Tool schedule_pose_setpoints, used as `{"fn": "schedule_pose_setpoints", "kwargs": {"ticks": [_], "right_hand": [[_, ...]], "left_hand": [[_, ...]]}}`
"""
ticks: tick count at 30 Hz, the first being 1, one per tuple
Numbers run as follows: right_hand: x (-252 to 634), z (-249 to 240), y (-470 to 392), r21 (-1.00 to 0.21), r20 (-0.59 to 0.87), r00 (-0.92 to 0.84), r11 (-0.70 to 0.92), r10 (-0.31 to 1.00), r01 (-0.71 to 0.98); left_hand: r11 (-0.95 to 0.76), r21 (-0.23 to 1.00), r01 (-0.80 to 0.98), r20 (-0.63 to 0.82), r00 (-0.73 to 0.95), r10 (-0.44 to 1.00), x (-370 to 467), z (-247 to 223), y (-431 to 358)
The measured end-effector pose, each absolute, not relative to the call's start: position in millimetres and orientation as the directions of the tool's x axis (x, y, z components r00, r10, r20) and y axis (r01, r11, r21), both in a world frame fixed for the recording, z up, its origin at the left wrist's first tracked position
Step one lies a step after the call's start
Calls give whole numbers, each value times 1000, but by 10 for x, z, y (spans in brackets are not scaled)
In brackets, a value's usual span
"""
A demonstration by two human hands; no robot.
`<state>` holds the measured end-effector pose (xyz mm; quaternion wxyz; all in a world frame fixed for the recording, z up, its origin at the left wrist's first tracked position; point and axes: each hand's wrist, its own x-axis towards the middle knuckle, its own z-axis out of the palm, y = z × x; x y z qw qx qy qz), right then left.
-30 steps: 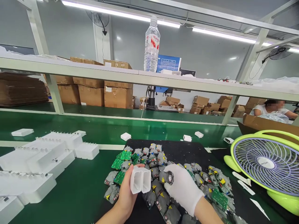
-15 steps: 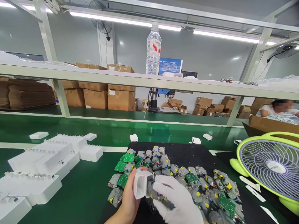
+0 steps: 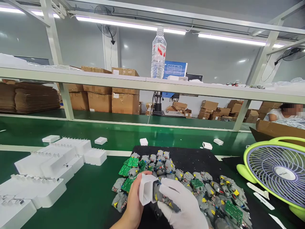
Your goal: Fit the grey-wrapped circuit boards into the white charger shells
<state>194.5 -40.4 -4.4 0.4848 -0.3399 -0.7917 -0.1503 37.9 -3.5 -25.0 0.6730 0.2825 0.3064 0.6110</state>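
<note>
My bare left hand [image 3: 132, 203] is wrapped round a white plastic housing [image 3: 145, 190], its open end facing me. My right hand [image 3: 184, 203], in a white glove, is closed on a grey potted circuit board [image 3: 156, 191] at the right side of the housing. The two parts touch or overlap there; how far the board sits inside cannot be seen. Under and around both hands, many similar grey potted boards [image 3: 188, 176], some with green faces and yellow parts, lie on a black mat [image 3: 188, 156].
Stacked white housings [image 3: 51, 160] stand on the green bench at left. A few loose white housings [image 3: 143, 142] lie behind the mat. At right are a green fan [image 3: 281, 171] and white strips [image 3: 263, 201]. A bottle [image 3: 158, 55] stands on the shelf above; a person sits far right.
The camera view has shifted a little, so most things appear slightly further right. Both hands keep their hold on the housing and the board, with only a slight turn of the housing.
</note>
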Motion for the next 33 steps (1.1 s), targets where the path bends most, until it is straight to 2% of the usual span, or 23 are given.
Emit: {"fn": "schedule_pose_setpoints", "kwargs": {"ticks": [16, 22, 24, 26, 29, 31, 33], "right_hand": [[1939, -16, -360, -183, 881, -218, 725, 421, 664], [1975, 23, -347, -382, 801, -152, 689, 579, 616], [1978, 29, -346, -408, 784, -145, 677, 604, 612], [1972, 16, -341, -396, 790, -152, 684, 594, 613], [1947, -45, -328, -300, 841, -180, 717, 510, 629], [1928, -98, -324, -222, 876, -197, 729, 441, 647], [1921, -129, -328, -195, 873, -232, 743, 429, 640]], "left_hand": [[114, 796, -594, -76, 90, 993, 402, -181, -67], [156, 826, -542, -115, 109, 987, 392, -137, -59], [173, 824, -539, -137, 107, 985, 393, -127, -55], [189, 820, -540, -152, 113, 982, 396, -126, -55], [193, 817, -543, -152, 119, 981, 398, -139, -64], [158, 830, -534, -116, 112, 987, 392, -151, -76], [111, 850, -515, -69, 101, 992, 382, -160, -87]]}}
